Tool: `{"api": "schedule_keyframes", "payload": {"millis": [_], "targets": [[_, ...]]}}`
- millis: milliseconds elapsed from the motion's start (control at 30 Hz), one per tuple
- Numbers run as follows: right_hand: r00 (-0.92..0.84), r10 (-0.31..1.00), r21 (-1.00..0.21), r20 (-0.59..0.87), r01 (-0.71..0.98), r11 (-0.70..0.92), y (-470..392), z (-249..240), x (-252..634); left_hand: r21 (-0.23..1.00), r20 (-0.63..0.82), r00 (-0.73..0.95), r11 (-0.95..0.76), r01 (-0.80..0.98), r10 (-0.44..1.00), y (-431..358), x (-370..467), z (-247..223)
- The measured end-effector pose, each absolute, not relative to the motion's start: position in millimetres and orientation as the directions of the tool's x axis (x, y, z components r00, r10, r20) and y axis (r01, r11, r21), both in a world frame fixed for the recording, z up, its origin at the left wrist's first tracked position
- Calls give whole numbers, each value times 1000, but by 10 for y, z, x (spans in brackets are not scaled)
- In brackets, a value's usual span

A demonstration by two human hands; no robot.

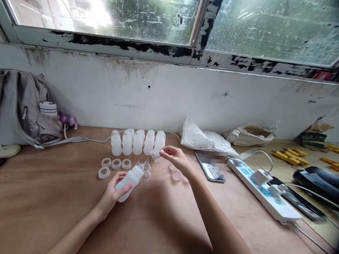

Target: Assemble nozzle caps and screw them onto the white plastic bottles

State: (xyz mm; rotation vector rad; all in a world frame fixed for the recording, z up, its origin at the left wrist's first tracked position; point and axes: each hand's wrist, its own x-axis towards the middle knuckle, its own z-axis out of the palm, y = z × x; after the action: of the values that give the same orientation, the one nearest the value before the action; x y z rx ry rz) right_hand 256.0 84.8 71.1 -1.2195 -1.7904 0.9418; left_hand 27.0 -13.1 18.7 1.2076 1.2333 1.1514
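Note:
My left hand (115, 193) is wrapped round a frosted white baby bottle (128, 185), which leans to the right over the table with a clear nipple at its upper end. In the fingertips of my right hand (176, 157) is a small clear plastic cap (155, 156), up and to the right of the bottle and apart from it. Clear nipples (147, 174) lie just behind the bottle, partly hidden by it. Left of them are several translucent collar rings (104, 172). Clear round pieces (176, 175) sit beneath my right forearm, which hides some of them.
Several upright white bottles (138, 143) stand in rows near the wall. To the right are a phone (210, 166), a white plastic bag (206, 139) and a power strip (265, 191) with plugged-in chargers and cables. A grey backpack (14, 104) is at the left.

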Motion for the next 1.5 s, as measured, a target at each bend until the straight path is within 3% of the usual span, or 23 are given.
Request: {"api": "schedule_keyframes", "payload": {"millis": [133, 733, 1200, 1500], "targets": [[-360, 917, -935, 172, 234, 268, 749, 744, 2410, 1000, -12, 31, 11, 12, 999, -127, 257, 182], [-557, 831, -962, 8, 224, 159, 654, 649, 2276, 988, -126, 97, 133, -76, 987, -153, 202, 223], [-582, 813, -955, 25, 226, 191, 666, 639, 2317, 990, -108, 106, 117, -79, 988, -148, 200, 241], [-558, 830, -961, -26, 242, 132, 652, 662, 2309, 995, -68, 145, 78, -67, 987, -156, 212, 193]]}}
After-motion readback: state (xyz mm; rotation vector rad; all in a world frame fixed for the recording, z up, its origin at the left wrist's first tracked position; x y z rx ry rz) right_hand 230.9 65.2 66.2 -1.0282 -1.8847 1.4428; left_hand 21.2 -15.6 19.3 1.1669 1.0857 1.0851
